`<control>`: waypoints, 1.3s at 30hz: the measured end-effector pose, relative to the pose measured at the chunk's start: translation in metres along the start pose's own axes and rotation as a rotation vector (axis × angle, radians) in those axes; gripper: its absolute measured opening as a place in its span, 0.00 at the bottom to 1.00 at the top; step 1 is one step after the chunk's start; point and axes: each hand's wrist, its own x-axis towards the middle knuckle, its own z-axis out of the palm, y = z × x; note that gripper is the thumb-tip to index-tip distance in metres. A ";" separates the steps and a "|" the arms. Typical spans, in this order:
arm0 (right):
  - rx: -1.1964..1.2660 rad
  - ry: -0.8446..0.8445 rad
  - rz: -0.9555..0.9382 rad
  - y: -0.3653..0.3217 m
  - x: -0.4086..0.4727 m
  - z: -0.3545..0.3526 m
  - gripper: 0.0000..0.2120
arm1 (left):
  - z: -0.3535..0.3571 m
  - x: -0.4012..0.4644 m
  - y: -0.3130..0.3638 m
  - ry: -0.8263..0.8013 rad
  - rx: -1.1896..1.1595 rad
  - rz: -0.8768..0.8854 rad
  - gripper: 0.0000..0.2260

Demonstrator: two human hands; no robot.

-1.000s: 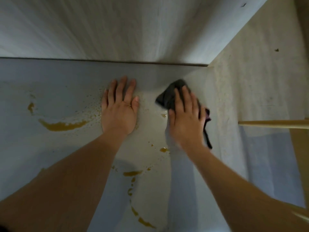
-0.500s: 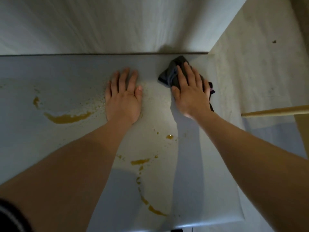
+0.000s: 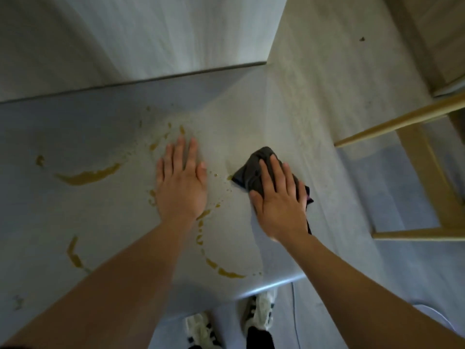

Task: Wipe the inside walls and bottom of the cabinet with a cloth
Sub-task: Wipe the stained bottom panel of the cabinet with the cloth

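Note:
The pale cabinet bottom [image 3: 105, 217] carries several yellow-brown spill streaks [image 3: 88, 176], one curving near the front edge [image 3: 226, 272]. My left hand [image 3: 181, 182] lies flat on the bottom with straight fingers, partly over the spill. To its right, my right hand [image 3: 279, 200] presses a crumpled dark grey cloth [image 3: 254, 167] flat onto the bottom, fingers straight on top of it. The cloth's front corner touches a small drop. The back wall [image 3: 138, 39] and the right wall [image 3: 327, 79] rise behind and beside the hands.
A wooden frame with a rail [image 3: 402, 122] stands just right of the cabinet. Below the cabinet's front edge [image 3: 264, 288] I see the floor and my two white shoes [image 3: 259, 311].
My right hand has drawn the cloth back from the rear right corner toward the front. The view has tilted down, showing more spill and the front edge. The left hand stays flat.

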 end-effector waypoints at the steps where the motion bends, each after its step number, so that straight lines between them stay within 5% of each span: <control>1: 0.006 0.015 0.014 0.000 0.011 -0.002 0.29 | 0.002 0.000 0.000 0.022 0.013 -0.001 0.25; 8: 0.069 0.065 0.136 -0.014 0.126 -0.024 0.28 | 0.010 -0.001 0.000 0.090 0.017 0.003 0.23; 15: 0.031 0.092 0.130 -0.007 0.048 -0.011 0.28 | 0.009 -0.002 0.001 0.077 0.040 -0.006 0.23; 24: 0.102 0.077 0.116 -0.009 0.126 -0.024 0.28 | 0.015 -0.002 -0.001 0.097 0.057 -0.011 0.24; 31: 0.028 0.091 0.076 -0.003 0.038 -0.008 0.28 | 0.013 -0.003 0.002 0.065 0.039 -0.031 0.23; 39: 0.092 0.064 0.095 0.001 0.118 -0.024 0.29 | 0.015 -0.003 0.000 0.064 0.043 -0.027 0.24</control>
